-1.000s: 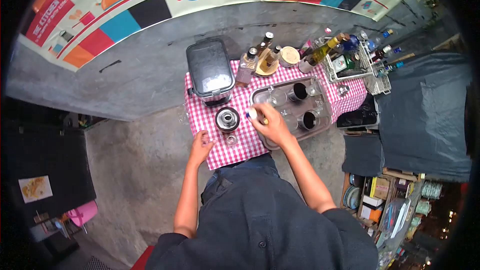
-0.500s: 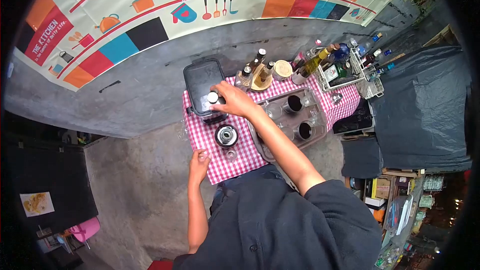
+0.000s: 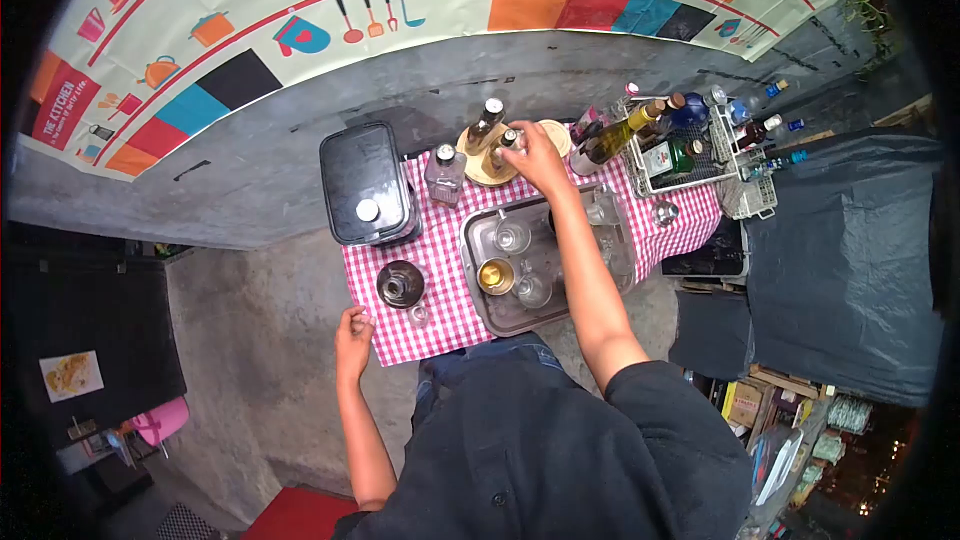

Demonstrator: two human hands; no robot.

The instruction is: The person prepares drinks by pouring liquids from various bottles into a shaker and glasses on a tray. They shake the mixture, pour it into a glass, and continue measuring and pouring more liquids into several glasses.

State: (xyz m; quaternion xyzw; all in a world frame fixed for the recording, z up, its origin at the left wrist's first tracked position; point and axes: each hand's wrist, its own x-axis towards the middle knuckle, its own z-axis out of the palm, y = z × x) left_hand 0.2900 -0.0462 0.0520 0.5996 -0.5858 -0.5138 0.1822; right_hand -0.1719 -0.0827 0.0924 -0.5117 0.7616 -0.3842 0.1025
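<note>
My right hand (image 3: 540, 158) reaches to a small bottle (image 3: 506, 145) on a round wooden board (image 3: 472, 170), fingers closed around its neck. A taller dark-necked bottle (image 3: 487, 120) shares the board, and a clear square bottle (image 3: 445, 176) stands left of it. My left hand (image 3: 353, 342) hangs by the table's left edge, fingers curled; whether something small is in them is hidden. Near it are a dark round vessel (image 3: 400, 285) with an uncovered mouth and a small clear glass (image 3: 418, 316). A silver round cap (image 3: 368, 210) rests on the black lidded container (image 3: 355, 165).
On the checkered cloth (image 3: 440, 335), a grey tray (image 3: 500, 320) carries several glasses and a gold-coloured cup (image 3: 495, 276). A yellow-green bottle (image 3: 612, 143) and a wire basket (image 3: 690, 175) of bottles crowd the right side. A wall stands behind.
My right hand has let go of the silver cap, now on the black lid, and moved right to the small bottle. The view has shifted; my left hand stays low beside the table.
</note>
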